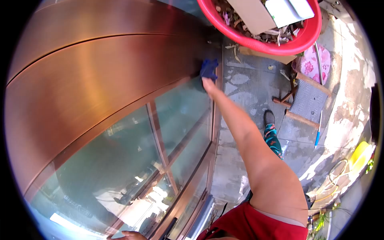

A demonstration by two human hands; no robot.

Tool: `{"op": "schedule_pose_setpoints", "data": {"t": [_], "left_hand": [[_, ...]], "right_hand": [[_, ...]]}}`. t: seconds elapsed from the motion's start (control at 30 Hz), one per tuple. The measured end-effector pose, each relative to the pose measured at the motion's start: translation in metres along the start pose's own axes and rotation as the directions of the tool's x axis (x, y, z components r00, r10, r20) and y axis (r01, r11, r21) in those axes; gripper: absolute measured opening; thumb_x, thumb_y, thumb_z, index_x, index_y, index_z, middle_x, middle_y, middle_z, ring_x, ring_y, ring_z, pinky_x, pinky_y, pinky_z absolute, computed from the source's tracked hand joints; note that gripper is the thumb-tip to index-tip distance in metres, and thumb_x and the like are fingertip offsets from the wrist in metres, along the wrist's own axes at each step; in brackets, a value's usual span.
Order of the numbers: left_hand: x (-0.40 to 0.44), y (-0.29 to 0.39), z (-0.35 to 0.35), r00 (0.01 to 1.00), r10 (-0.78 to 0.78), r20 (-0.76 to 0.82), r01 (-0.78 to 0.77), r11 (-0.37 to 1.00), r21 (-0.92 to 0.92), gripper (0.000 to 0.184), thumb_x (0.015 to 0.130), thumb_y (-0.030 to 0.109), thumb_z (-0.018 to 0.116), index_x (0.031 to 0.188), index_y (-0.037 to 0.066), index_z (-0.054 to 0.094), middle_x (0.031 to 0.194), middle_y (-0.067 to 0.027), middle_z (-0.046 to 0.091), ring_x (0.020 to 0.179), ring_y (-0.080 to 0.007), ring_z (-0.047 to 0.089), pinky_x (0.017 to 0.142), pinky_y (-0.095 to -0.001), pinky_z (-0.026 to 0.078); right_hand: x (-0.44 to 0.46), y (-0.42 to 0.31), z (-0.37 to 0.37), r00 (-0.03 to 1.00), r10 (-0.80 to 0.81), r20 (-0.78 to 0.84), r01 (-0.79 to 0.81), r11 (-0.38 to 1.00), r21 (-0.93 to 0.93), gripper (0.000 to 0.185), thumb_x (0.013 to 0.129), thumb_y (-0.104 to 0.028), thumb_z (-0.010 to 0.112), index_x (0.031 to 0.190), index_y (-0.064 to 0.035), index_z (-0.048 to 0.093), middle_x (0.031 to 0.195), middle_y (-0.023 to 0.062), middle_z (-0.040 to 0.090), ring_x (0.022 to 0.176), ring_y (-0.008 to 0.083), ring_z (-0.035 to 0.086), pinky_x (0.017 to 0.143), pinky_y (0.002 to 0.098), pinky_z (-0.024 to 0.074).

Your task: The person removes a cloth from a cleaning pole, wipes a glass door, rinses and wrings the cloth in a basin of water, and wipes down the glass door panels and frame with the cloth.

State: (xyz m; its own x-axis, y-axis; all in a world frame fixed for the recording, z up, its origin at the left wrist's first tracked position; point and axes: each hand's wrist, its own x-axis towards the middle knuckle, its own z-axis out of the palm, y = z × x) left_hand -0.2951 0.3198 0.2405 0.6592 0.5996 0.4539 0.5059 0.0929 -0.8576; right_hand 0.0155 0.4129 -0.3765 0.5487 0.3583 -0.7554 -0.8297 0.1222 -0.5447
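Note:
My right arm reaches far forward, and my right hand (208, 85) grips a crumpled dark blue cloth (209, 69). The cloth is pressed against the lower corner of a brown metal-framed door, where the copper-brown panel (100, 76) meets the glass pane (182, 108). Brown bars cross behind the glass, which carries reflections. Only part of my left hand (130, 236) shows at the bottom edge, close to the glass, with its fingers stretched out. Nothing is visible in it.
A red tub (256, 45) holding dry leaves and cardboard stands ahead. To the right are a small wooden stool with a woven seat (308, 100), a pink floral cushion (316, 62), a blue-tipped pole (317, 138), a yellow container (360, 156) and a hose (338, 172). My shoe (269, 117) rests on grey paving.

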Motion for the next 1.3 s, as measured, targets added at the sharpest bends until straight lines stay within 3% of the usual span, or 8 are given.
{"op": "schedule_pose_setpoints", "data": {"t": [0.17,0.3,0.5,0.57,0.7,0.97,1.1,1.3], "left_hand": [[-0.005,-0.011,0.017,0.993,-0.017,-0.113,0.012,0.999,-0.04,0.078,0.098,0.059,0.03,0.155,0.007,0.02,0.154,-0.0382,0.009,0.142,-0.0563,0.011,0.108,-0.0691,0.017],[-0.002,-0.022,0.032,0.949,-0.032,-0.314,0.02,0.999,-0.04,0.069,0.1,0.063,0.022,0.155,0.022,0.027,0.161,-0.0185,0.017,0.148,-0.0411,0.017,0.116,-0.0566,0.013],[-0.004,-0.029,0.031,0.952,-0.053,-0.302,0.01,0.99,-0.144,0.063,0.099,0.059,0.034,0.151,0.023,0.036,0.16,-0.0198,0.021,0.146,-0.0439,0.02,0.116,-0.0592,0.014],[-0.005,-0.031,0.027,0.954,-0.073,-0.292,0.016,0.982,-0.191,0.062,0.098,0.057,0.041,0.15,0.024,0.039,0.159,-0.0191,0.023,0.146,-0.0439,0.022,0.116,-0.0602,0.013],[-0.009,-0.034,0.025,0.96,-0.109,-0.257,0.027,0.953,-0.302,0.061,0.091,0.05,0.056,0.145,0.024,0.046,0.157,-0.018,0.029,0.144,-0.0421,0.026,0.116,-0.0601,0.013],[-0.035,-0.052,0.012,0.883,-0.38,-0.277,-0.034,0.535,-0.844,0.035,0.088,0.021,0.06,0.122,0.013,0.063,0.145,-0.021,0.046,0.136,-0.0412,0.04,0.111,-0.058,0.027],[-0.079,-0.064,-0.006,0.918,-0.345,-0.196,-0.056,0.377,-0.925,0.037,0.086,0.019,0.061,0.122,0.01,0.061,0.145,-0.0213,0.045,0.137,-0.042,0.038,0.112,-0.0585,0.026],[-0.113,-0.121,-0.131,0.894,-0.331,-0.303,-0.369,-0.159,-0.916,0.036,0.085,0.017,0.065,0.118,0.005,0.062,0.13,-0.0183,0.058,0.125,-0.0382,0.052,0.105,-0.0494,0.04]], "right_hand": [[-0.081,-0.03,0.055,0.97,-0.221,-0.099,0.21,0.972,-0.107,0.053,0.093,-0.019,0.056,0.139,0.0002,0.038,0.141,0.0163,0.046,0.13,0.03,0.045,0.109,0.0361,0.0331],[-0.157,-0.129,0.125,0.828,-0.559,-0.051,0.55,0.826,-0.121,0.049,0.09,-0.016,0.059,0.133,-0.0001,0.045,0.136,0.0183,0.05,0.126,0.0317,0.048,0.106,0.0363,0.0366],[-0.35,-0.339,0.216,0.116,-0.96,0.255,0.988,0.085,-0.13,0.048,0.086,-0.014,0.06,0.129,0.0026,0.05,0.148,0.0269,0.034,0.136,0.0453,0.034,0.112,0.0507,0.027],[-0.411,-0.367,0.239,-0.125,-0.862,0.491,0.983,-0.173,-0.054,0.05,0.081,-0.023,0.061,0.119,0.0086,0.054,0.156,0.0294,0.017,0.143,0.0501,0.018,0.112,0.0642,0.0172],[-0.517,-0.343,0.238,-0.46,-0.572,0.68,0.861,-0.474,0.184,0.062,0.078,-0.026,0.07,0.132,-0.0021,0.054,0.159,0.0205,0.018,0.147,0.0424,0.016,0.116,0.0575,0.0177],[-0.53,-0.132,0.082,-0.226,-0.218,0.949,0.949,-0.267,0.165,0.072,0.072,-0.027,0.074,0.136,-0.0027,0.05,0.16,0.0201,0.013,0.147,0.0423,0.016,0.113,0.0566,0.026],[-0.563,-0.129,0.095,-0.178,-0.341,0.923,0.958,-0.275,0.083,0.073,0.071,-0.02,0.074,0.138,-0.0034,0.048,0.159,0.0239,0.012,0.143,0.0479,0.019,0.112,0.0563,0.0275],[-0.729,-0.174,0.18,-0.519,-0.358,0.776,0.814,-0.482,0.323,0.084,0.068,-0.036,0.076,0.141,-0.0079,0.045,0.16,0.0199,0.016,0.143,0.0458,0.021,0.11,0.0615,0.0239]]}}
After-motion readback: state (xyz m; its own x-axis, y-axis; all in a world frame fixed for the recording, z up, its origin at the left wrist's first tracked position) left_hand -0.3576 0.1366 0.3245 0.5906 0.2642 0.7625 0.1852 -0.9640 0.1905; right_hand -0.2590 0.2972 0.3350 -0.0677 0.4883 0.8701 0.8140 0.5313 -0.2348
